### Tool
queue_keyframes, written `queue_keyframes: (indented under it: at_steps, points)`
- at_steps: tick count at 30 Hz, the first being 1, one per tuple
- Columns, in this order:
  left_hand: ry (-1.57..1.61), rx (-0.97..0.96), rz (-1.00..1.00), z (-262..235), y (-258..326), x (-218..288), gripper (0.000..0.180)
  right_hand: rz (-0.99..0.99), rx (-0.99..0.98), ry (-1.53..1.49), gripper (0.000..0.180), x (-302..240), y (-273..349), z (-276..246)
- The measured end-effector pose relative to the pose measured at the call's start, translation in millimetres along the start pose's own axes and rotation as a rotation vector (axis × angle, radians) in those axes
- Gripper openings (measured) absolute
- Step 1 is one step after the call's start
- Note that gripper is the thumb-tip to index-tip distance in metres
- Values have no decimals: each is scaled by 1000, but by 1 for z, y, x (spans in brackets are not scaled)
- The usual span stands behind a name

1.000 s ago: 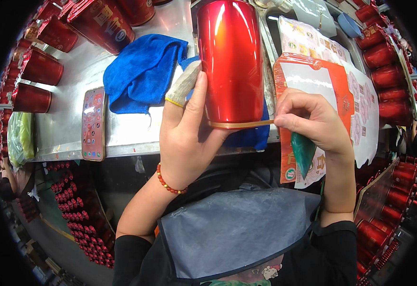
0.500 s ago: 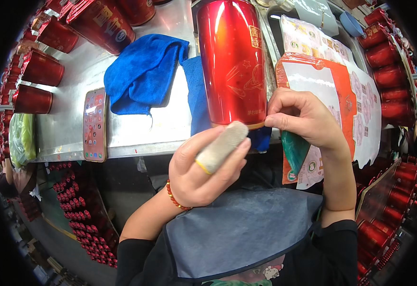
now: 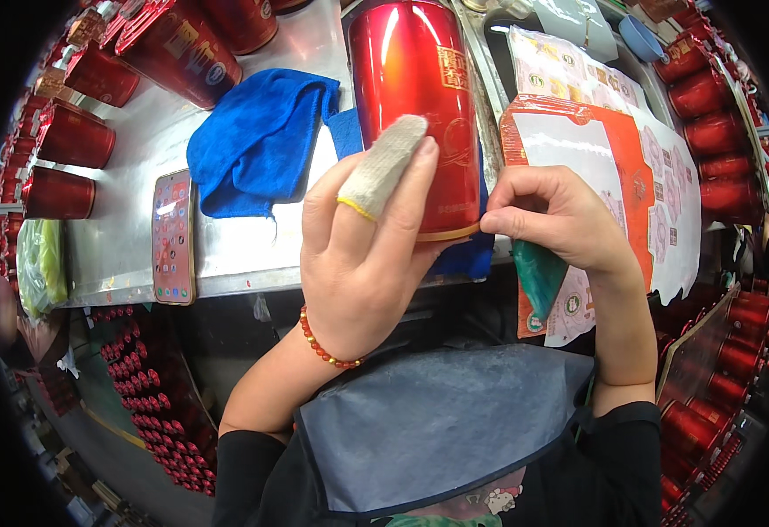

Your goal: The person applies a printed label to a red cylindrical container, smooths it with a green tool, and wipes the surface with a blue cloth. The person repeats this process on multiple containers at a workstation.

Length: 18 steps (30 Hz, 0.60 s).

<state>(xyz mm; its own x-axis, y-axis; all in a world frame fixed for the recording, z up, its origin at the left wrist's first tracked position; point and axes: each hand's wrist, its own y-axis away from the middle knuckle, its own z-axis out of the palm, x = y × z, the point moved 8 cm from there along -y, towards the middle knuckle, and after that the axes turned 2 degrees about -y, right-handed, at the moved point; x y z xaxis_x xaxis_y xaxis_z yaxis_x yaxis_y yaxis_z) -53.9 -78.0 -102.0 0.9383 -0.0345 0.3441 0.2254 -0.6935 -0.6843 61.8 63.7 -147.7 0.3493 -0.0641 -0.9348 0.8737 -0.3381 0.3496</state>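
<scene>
A shiny red canister point(image 3: 420, 79) with gold print lies on its side, its gold-rimmed end toward me. My left hand point(image 3: 362, 237) rests against its lower left part, fingers stretched out and somewhat apart. A pale knitted finger sleeve point(image 3: 384, 167) with a yellow edge covers one finger. At the right of the gold rim, my right hand point(image 3: 556, 215) is closed, thumb and forefinger pinched together; anything between them is too small to make out. Below that hand shows a green pointed piece point(image 3: 538, 277); whether the hand holds it I cannot tell.
A blue cloth point(image 3: 261, 140) and a phone point(image 3: 174, 237) lie on the metal table point(image 3: 121, 263). Printed sheets point(image 3: 670, 193) and an orange-red packet point(image 3: 635, 167) are on the right. More red canisters point(image 3: 174, 53) stand at the far left, others on racks both sides.
My left hand has moved up from the canister's gold rim onto its side, and its fingers have straightened. The canister sits slightly further left. The right hand keeps its pinch at the rim.
</scene>
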Motion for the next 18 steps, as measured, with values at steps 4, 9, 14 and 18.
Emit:
queue_keyframes:
  at_steps: [4,9,14,18]
  points:
    - [-4,-73,-75,-1,5,-9,86,0,0,-4,14,-1,1,0]
    - [48,-31,-109,-2,8,-13,86,-4,-1,-20,14,-3,2,4]
    - [163,-68,-156,1,16,-22,86,2,17,-6,15,-5,3,4]
    - [324,-210,-234,8,29,-38,84,-4,52,-33,18,0,4,-7]
